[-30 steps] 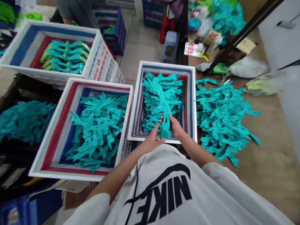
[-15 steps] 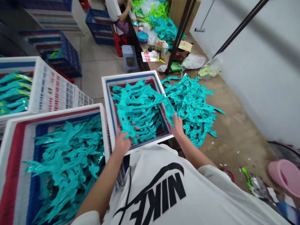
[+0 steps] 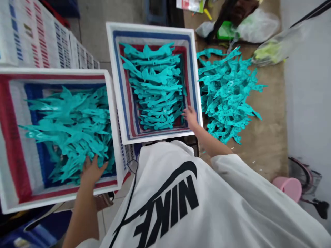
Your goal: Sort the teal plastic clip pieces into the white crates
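Observation:
My left hand (image 3: 91, 170) lies on the near edge of a loose heap of teal plastic pieces (image 3: 69, 127) inside the left white crate (image 3: 113, 113). Its thumb is spread and its fingertips are tucked among the pieces. My right hand (image 3: 190, 115) rests with fingers spread at the near right corner of the middle white crate (image 3: 155, 29), touching the neatly stacked teal pieces (image 3: 155, 86) there. It holds nothing.
A loose pile of the same teal pieces (image 3: 227, 96) lies on the brown table to the right of the middle crate. Plastic bags (image 3: 258, 26) lie at the back, a pink bucket (image 3: 288, 187) stands at lower right, and a stacked white crate (image 3: 38, 34) at upper left.
The bundle of teal pieces held in both hands now lies in the middle crate. My left hand has moved into the left crate. The view has tilted down.

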`<action>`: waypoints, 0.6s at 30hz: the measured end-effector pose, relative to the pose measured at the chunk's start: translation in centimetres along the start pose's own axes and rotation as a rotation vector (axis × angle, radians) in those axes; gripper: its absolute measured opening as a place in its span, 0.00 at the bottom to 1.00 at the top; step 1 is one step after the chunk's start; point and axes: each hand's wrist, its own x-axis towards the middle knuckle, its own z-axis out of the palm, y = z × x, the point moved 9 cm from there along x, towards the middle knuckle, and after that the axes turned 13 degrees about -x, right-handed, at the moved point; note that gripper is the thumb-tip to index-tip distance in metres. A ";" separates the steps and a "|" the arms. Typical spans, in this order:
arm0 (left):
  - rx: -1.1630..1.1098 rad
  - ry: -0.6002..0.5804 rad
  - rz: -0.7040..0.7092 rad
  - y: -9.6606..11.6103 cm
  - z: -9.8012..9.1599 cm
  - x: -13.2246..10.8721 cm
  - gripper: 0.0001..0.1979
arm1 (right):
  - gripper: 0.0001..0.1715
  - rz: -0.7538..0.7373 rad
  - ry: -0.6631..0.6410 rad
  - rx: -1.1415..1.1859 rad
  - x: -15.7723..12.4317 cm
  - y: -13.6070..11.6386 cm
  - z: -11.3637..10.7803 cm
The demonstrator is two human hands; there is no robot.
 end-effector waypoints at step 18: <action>-0.426 -0.471 -0.340 -1.8 12.5 -17.6 0.24 | 0.15 -0.282 -0.413 -0.228 21.0 -0.8 15.5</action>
